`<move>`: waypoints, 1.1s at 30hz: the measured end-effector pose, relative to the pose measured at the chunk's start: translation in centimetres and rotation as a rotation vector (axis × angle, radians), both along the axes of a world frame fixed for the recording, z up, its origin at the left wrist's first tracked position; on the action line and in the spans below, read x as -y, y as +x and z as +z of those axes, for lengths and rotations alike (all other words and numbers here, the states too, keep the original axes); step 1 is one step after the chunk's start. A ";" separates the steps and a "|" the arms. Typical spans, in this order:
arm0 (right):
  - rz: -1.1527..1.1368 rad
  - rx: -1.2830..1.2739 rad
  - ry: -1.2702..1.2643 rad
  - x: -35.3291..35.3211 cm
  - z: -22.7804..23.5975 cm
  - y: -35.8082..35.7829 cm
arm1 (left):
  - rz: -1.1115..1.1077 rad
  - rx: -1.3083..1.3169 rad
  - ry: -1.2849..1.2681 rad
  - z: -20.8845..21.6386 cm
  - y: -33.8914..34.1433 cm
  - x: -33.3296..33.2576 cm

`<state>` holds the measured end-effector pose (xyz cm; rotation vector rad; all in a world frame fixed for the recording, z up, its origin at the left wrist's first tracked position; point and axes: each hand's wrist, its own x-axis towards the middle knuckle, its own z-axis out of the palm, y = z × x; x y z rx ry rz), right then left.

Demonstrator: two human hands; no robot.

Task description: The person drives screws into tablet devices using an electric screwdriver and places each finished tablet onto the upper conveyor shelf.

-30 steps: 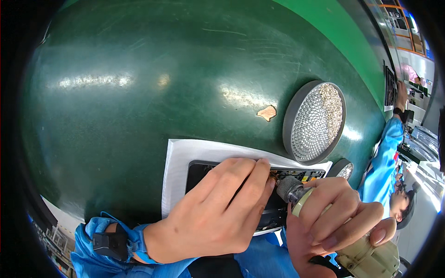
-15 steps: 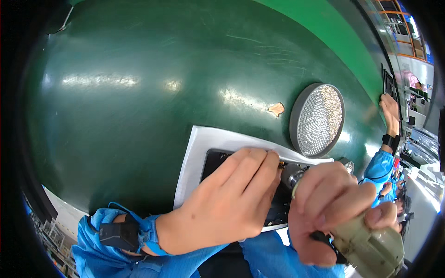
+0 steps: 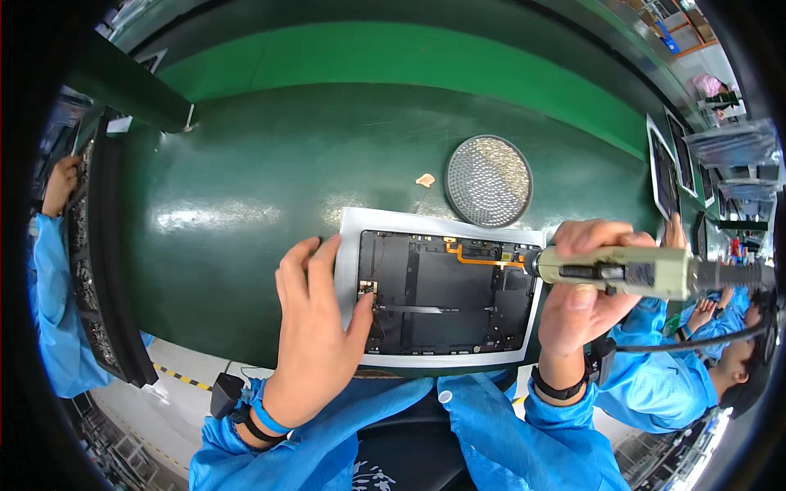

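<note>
An opened tablet [image 3: 442, 282], black inside with an orange ribbon cable [image 3: 483, 260], lies on a white sheet [image 3: 352, 222] in front of me. My left hand [image 3: 319, 327] has its fingers apart at the tablet's left edge. Its thumb touches or hovers by a small metallic part [image 3: 368, 288] there; which one I cannot tell. My right hand [image 3: 585, 307] grips a pale green electric screwdriver [image 3: 647, 270], held almost level. The screwdriver's dark nose points left at the tablet's upper right corner; whether its tip touches anything is hidden.
Beyond the tablet stands a round grey dimpled dish [image 3: 490, 182] with small screws in it. A tan scrap [image 3: 425, 180] lies beside it. At far left, another person's hand [image 3: 61, 186] is at a long black rack [image 3: 98, 270]. Other people and tablets line the right side.
My left hand has gone from over the tablet to its left edge, uncovering the inside. The screwdriver has swung to nearly level at the right. The whole view has turned and widened.
</note>
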<state>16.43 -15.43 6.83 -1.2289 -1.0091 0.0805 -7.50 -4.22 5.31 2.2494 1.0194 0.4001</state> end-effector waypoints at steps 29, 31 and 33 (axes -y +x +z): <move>-0.575 0.303 -1.000 12.5 -4.1 4.5 | 0.141 0.302 -0.297 6.0 5.2 -23.7; -0.562 0.302 -0.990 12.5 -3.9 4.4 | 0.239 0.294 -0.271 4.6 7.7 -27.6; -0.569 0.304 -0.992 12.3 -3.8 4.7 | 0.328 0.291 -0.216 2.4 8.6 -32.1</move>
